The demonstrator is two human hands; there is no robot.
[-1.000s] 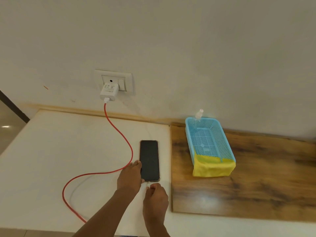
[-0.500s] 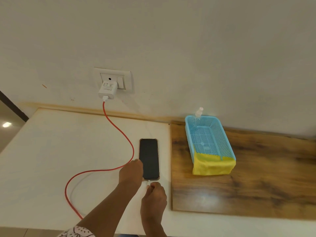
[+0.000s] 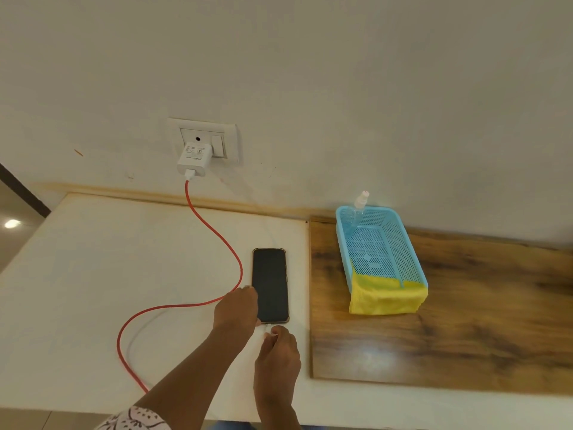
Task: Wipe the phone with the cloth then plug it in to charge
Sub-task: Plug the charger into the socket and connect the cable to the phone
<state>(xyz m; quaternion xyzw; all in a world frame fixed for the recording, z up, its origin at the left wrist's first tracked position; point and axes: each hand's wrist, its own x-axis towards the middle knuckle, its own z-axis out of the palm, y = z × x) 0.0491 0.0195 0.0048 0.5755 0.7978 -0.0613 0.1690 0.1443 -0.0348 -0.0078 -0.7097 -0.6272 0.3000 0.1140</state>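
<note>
A black phone (image 3: 269, 282) lies screen up on the white table (image 3: 93, 274). My left hand (image 3: 237, 308) rests on its lower left edge and steadies it. My right hand (image 3: 277, 352) pinches the white plug end of the red charging cable (image 3: 214, 240) right at the phone's bottom edge. The cable loops left over the table and runs up to a white charger (image 3: 193, 159) in the wall socket (image 3: 204, 141). The yellow cloth (image 3: 387, 294) hangs over the near end of a blue basket (image 3: 381, 243).
The basket stands on a dark wooden board (image 3: 465, 321) to the right of the phone. A small clear spray bottle (image 3: 359, 203) leans in the basket's far corner. The wall runs along the back of the table.
Both hands stay at the phone's bottom end. The right hand has shifted slightly with the plug at the port. The view has drifted a little.
</note>
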